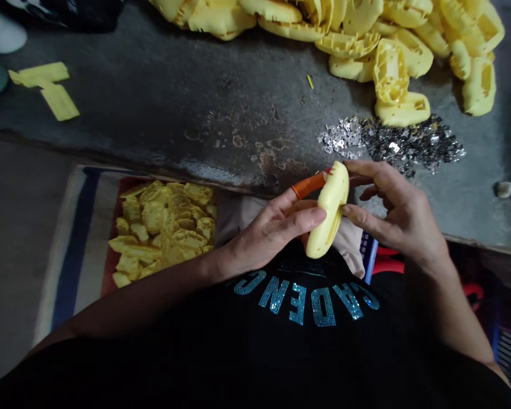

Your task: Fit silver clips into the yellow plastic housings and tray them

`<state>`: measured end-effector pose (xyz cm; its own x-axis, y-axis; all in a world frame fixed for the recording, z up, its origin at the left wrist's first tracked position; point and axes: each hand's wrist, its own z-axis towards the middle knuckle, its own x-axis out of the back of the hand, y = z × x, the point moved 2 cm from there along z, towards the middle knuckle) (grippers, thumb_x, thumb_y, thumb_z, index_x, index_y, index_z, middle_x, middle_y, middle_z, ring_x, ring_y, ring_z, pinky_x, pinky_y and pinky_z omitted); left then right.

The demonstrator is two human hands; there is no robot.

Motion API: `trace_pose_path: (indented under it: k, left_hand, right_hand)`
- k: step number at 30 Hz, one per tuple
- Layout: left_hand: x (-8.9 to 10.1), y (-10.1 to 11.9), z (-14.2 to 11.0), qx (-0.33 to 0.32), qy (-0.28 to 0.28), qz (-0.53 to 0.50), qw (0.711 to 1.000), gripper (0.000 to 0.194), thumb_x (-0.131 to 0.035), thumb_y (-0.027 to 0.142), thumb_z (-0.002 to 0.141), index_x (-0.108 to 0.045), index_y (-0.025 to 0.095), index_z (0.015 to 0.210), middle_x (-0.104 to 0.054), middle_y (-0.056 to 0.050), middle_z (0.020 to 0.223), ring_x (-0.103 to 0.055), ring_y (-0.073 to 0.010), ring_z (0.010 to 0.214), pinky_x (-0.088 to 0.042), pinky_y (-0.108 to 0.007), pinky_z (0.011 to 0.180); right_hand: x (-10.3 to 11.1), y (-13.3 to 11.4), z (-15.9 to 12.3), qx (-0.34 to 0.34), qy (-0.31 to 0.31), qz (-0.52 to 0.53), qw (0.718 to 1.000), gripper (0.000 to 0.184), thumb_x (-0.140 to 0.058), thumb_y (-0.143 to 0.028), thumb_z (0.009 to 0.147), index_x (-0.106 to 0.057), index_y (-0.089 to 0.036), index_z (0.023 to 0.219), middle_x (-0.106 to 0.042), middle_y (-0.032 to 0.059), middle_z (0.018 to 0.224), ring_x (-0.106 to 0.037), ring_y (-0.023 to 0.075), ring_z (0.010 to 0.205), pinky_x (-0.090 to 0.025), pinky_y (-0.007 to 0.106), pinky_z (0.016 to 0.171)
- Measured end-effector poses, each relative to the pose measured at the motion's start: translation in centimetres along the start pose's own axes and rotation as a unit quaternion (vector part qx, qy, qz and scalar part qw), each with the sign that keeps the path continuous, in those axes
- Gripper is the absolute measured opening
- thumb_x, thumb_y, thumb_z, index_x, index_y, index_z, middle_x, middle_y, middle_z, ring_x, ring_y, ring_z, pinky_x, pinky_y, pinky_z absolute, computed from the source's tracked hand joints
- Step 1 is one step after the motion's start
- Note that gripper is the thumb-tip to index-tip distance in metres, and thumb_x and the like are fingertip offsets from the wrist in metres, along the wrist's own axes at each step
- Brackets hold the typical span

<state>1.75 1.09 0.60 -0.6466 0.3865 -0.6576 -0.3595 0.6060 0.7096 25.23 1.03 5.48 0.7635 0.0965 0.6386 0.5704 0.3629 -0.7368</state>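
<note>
Black shirt (238,363), with yellow shell (333,196) between both hands (266,230) (402,213).

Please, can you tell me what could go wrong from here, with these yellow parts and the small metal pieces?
The yellow shell might slip from the left hand and fall, as it appears to be held beyond the table's front edge.

The right hand is near the loose metal pieces and could scatter some.

The piled yellow shells overlap unevenly, so some might slide.
</note>
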Motion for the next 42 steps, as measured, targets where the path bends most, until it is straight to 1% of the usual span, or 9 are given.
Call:
trace_pose_path:
  k: [4, 8, 11, 16, 21, 25, 30, 33, 42]
  left_hand:
    - [-0.3, 0.7, -0.7, -0.006, -0.014, 0.076, 0.997, 0.067, -0.086, 0.037, 0.106, -0.065, 0.04, 0.169, -0.081, -0.005, 0.147, -0.078, -0.0221, 0.123, -0.063, -0.026, 0.097]
    - [0.1, 1.4, -1.3, -0.023, -0.022, 0.166, 0.986, 0.08, -0.089, 0.038, 0.102, -0.058, 0.037, 0.176, -0.074, -0.009, 0.16, -0.078, -0.0262, 0.124, -0.066, -0.028, 0.092]
    - [0.8, 1.9, -1.4, -0.043, -0.038, 0.295, 0.954, 0.082, -0.093, 0.039, 0.098, -0.061, 0.035, 0.174, -0.076, -0.01, 0.159, -0.081, -0.0255, 0.112, -0.066, -0.029, 0.083]
    - [0.5, 2.6, -0.6, -0.133, -0.052, 0.416, 0.898, 0.056, -0.092, 0.043, 0.098, -0.083, 0.022, 0.149, -0.077, -0.014, 0.157, -0.081, -0.032, 0.131, -0.068, -0.034, 0.099]
    - [0.6, 2.4, 0.3, -0.067, -0.045, 0.298, 0.951, 0.045, -0.095, 0.038, 0.096, -0.087, 0.027, 0.139, -0.082, -0.01, 0.149, -0.085, -0.0256, 0.118, -0.067, -0.03, 0.095]
    - [1.4, 2.2, 0.8, 0.068, -0.054, 0.07, 0.994, 0.075, -0.103, 0.031, 0.085, -0.071, 0.036, 0.153, -0.087, -0.005, 0.128, -0.085, -0.0191, 0.1, -0.064, -0.022, 0.076]
    - [2.6, 3.7, 1.5, -0.032, 0.002, -0.047, 0.998, 0.076, -0.1, 0.035, 0.089, -0.067, 0.038, 0.157, -0.086, -0.006, 0.136, -0.084, -0.0264, 0.121, -0.07, -0.033, 0.095]
    - [3.0, 4.3, 1.5, -0.057, 0.044, -0.06, 0.996, 0.069, -0.1, 0.039, 0.089, -0.071, 0.037, 0.152, -0.084, -0.005, 0.145, -0.08, -0.0295, 0.136, -0.07, -0.036, 0.103]
    - [3.1, 3.2, 1.4, 0.007, 0.081, -0.077, 0.994, 0.062, -0.095, 0.048, 0.09, -0.076, 0.028, 0.145, -0.081, -0.012, 0.149, -0.082, -0.0318, 0.128, -0.074, -0.038, 0.094]
  right_hand:
    - [-0.3, 0.0, 0.0, 0.011, -0.005, -0.028, 1.0, 0.06, -0.089, -0.036, 0.095, -0.07, -0.029, 0.152, -0.079, 0.0095, 0.132, -0.078, 0.0302, 0.109, -0.07, 0.047, 0.09]
    - [-1.6, -0.1, -1.4, 0.037, 0.095, -0.036, 0.994, 0.06, -0.088, -0.027, 0.093, -0.069, -0.031, 0.15, -0.078, 0.0096, 0.131, -0.076, 0.0317, 0.113, -0.07, 0.049, 0.091]
    - [-2.7, 0.0, -2.8, 0.057, 0.166, -0.048, 0.983, 0.062, -0.085, -0.028, 0.096, -0.066, -0.032, 0.155, -0.078, 0.0111, 0.134, -0.076, 0.0325, 0.113, -0.071, 0.05, 0.085]
    - [-3.6, 0.4, -3.7, 0.079, 0.236, -0.114, 0.962, 0.059, -0.083, -0.036, 0.098, -0.068, -0.03, 0.156, -0.081, 0.0128, 0.123, -0.078, 0.0333, 0.105, -0.071, 0.05, 0.078]
    - [-3.0, 0.1, -3.5, 0.084, 0.259, -0.12, 0.955, 0.065, -0.085, -0.025, 0.093, -0.07, -0.026, 0.156, -0.082, 0.0124, 0.124, -0.078, 0.0311, 0.107, -0.07, 0.048, 0.085]
    - [-1.6, 1.6, -1.9, 0.018, 0.106, -0.045, 0.993, 0.068, -0.086, -0.037, 0.1, -0.063, -0.032, 0.164, -0.082, 0.0097, 0.131, -0.079, 0.0288, 0.108, -0.068, 0.046, 0.087]
    - [0.2, 6.1, 1.2, -0.037, 0.114, -0.273, 0.955, 0.013, -0.076, -0.036, 0.109, -0.085, -0.033, 0.116, -0.084, 0.0058, 0.118, -0.071, 0.0305, 0.11, -0.052, 0.051, 0.099]
    - [-0.2, 7.5, 2.5, -0.033, 0.081, -0.367, 0.926, 0.01, -0.077, -0.039, 0.109, -0.084, -0.032, 0.109, -0.082, 0.0051, 0.111, -0.064, 0.0305, 0.109, -0.043, 0.05, 0.098]
    - [-1.3, 7.5, 4.1, -0.011, 0.056, -0.402, 0.914, 0.017, -0.064, -0.029, 0.111, -0.074, -0.027, 0.097, -0.073, 0.0073, 0.098, -0.058, 0.0314, 0.102, -0.042, 0.052, 0.094]
